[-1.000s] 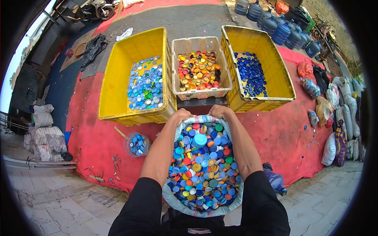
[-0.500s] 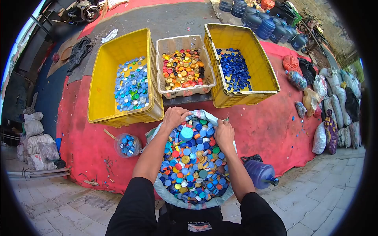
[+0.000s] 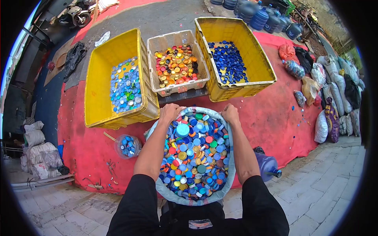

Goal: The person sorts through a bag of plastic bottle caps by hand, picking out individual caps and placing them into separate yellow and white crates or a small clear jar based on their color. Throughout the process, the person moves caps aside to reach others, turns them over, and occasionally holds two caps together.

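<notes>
A pale sack (image 3: pixel 228 173) stands open in front of me, full of mixed bottle caps (image 3: pixel 195 153) in blue, red, yellow and green. My left hand (image 3: pixel 170 112) grips the sack's far rim on the left. My right hand (image 3: pixel 230 114) grips the far rim on the right. Beyond the sack stand three crates: a yellow crate (image 3: pixel 96 94) with light blue and white caps, a beige crate (image 3: pixel 199 55) with orange and yellow caps, and a yellow crate (image 3: pixel 260 59) with dark blue caps.
Everything sits on a red mat (image 3: pixel 275 122). A clear tub of blue caps (image 3: pixel 126 146) lies left of the sack, a blue water jug (image 3: pixel 267 167) to its right. Filled bags (image 3: pixel 332 98) line the right edge, more jugs (image 3: pixel 260 15) stand behind, white sacks (image 3: pixel 37 145) at left.
My right hand moved from inside the sack's mouth out to its far right rim, spreading the opening wider. My view shifted, so the crates sit further left.
</notes>
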A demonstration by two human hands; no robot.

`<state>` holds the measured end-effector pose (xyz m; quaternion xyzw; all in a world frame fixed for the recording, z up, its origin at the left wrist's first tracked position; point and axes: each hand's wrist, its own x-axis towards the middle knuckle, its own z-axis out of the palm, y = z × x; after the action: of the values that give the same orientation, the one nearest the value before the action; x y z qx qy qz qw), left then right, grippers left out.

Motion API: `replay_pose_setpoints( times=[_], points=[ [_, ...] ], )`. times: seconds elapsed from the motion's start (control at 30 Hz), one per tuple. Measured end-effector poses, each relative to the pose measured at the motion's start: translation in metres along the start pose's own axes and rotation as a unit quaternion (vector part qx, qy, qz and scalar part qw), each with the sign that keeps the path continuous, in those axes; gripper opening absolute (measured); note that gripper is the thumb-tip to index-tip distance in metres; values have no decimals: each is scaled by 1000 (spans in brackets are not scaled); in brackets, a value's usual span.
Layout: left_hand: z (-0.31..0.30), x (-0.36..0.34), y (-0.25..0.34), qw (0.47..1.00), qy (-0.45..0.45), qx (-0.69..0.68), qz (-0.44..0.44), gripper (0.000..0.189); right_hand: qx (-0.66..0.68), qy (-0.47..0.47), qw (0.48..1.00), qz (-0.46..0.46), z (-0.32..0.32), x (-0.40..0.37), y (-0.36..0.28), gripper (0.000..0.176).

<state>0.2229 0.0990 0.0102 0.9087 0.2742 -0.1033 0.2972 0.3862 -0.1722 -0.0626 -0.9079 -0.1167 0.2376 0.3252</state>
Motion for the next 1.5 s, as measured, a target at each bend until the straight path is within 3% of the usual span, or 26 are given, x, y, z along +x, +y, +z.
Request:
replay_pose_setpoints(
  times=[0.07, 0.1, 0.2, 0.27, 0.37, 0.43, 0.5, 0.57, 0.6, 0.67, 0.73, 0.87, 0.93, 0.97, 1.0, 1.03, 1.07, 1.1, 1.13, 1.17, 1.27, 1.3, 1.4, 1.5],
  points=[
    [10, 1, 0, 992, 86, 88, 19, 43, -131, 168, 975, -60, -24, -51, -51, 21],
    [15, 2, 0, 982, 131, 130, 26, 42, -59, 199, 977, -51, -29, -66, -58, 24],
    [19, 3, 12, 964, 165, 206, 23, 45, -89, 166, 982, -8, -49, -141, -73, 32],
    [19, 4, 25, 956, 175, 233, 33, 32, -145, 128, 980, 39, -44, -179, -62, 41],
    [22, 5, 41, 941, 234, 231, 80, 14, -76, 173, 981, 43, -33, -194, -38, 32],
    [16, -12, 79, 959, 202, 86, 178, 14, -24, 161, 985, 64, -31, -192, -29, 27],
    [23, -29, 114, 927, 116, 31, 356, 18, 42, 158, 984, 68, -37, -186, -22, 25],
    [45, -36, 140, 911, -24, -17, 411, 29, 134, 126, 980, 80, -41, -178, -4, 25],
    [62, -34, 149, 914, -99, -60, 389, 31, 203, 93, 970, 95, -39, -169, 10, 25],
    [90, -38, 154, 907, -36, -9, 420, 32, 337, 25, 933, 123, -34, -155, 40, 25],
    [96, -34, 161, 920, -85, 23, 383, 33, 458, -35, 874, 156, -35, -149, 58, 24],
    [103, -32, 187, 940, -170, 162, 249, 32, 595, -114, 764, 220, -34, -139, 84, 19],
    [115, -32, 199, 944, -160, 219, 190, 35, 636, -166, 716, 235, -20, -128, 101, 20],
    [121, -33, 206, 942, -150, 249, 166, 34, 550, -150, 777, 268, -21, -123, 106, 22],
    [125, -34, 210, 939, -140, 279, 142, 34, 412, -29, 876, 249, -21, -128, 97, 24],
    [129, -34, 211, 939, -104, 296, 141, 30, 254, 94, 937, 222, -21, -137, 78, 26],
    [132, -36, 213, 937, -50, 299, 172, 28, 82, 213, 956, 184, -23, -143, 69, 29],
    [133, -36, 215, 933, 6, 298, 202, 25, 44, 275, 951, 134, -18, -142, 86, 36],
    [134, -35, 215, 925, 62, 296, 232, 22, 77, 277, 946, 151, -22, -152, 91, 36],
    [138, -33, 210, 896, 139, 271, 324, 21, 110, 278, 939, 167, -23, -165, 95, 36],
    [129, -54, 221, 898, -102, 73, 421, 27, 225, 208, 921, 239, -25, -231, 101, 42],
    [125, -70, 223, 853, -114, 66, 506, 31, 263, 197, 907, 262, -35, -265, 79, 45],
    [132, -115, 223, 792, -258, 128, 539, 30, 318, 165, 876, 322, -14, -342, 55, 53],
    [136, -153, 213, 735, -265, 162, 603, 31, 268, 200, 898, 285, 10, -387, 20, 52]
  ],
)
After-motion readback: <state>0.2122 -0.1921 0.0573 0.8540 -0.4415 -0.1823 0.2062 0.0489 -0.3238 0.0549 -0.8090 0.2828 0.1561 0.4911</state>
